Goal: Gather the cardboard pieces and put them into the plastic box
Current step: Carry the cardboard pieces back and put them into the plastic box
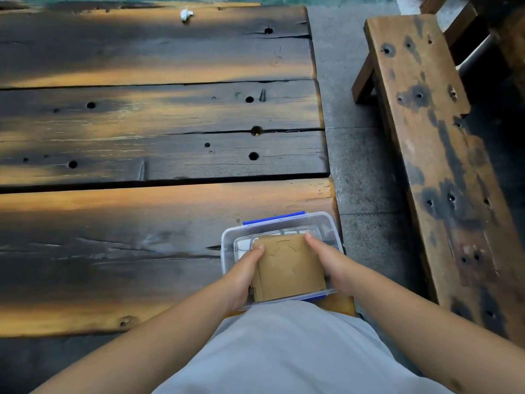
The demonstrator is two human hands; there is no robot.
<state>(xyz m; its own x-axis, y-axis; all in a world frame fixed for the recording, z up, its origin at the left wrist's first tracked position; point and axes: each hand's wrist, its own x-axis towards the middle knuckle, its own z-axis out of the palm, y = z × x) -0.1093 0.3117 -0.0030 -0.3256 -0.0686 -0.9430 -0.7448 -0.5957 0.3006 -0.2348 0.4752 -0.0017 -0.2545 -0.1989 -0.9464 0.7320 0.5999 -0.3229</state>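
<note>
A clear plastic box (227, 237) with blue clips stands on the near right corner of the dark wooden table (142, 223). A stack of brown cardboard pieces (289, 265) with curved cut lines on top sits inside the box opening. My left hand (244, 274) grips the stack's left edge, fingers curled under it. The stack's right edge is held by my right hand (329, 260), its fingertip at the far corner. Both forearms reach in from the bottom of the view.
A crumpled white scrap (186, 14) lies at the far edge of the table. A wooden bench (426, 137) runs along the right, with a strip of grey paving (358, 166) between it and the table. My light clothing (284, 351) fills the bottom centre.
</note>
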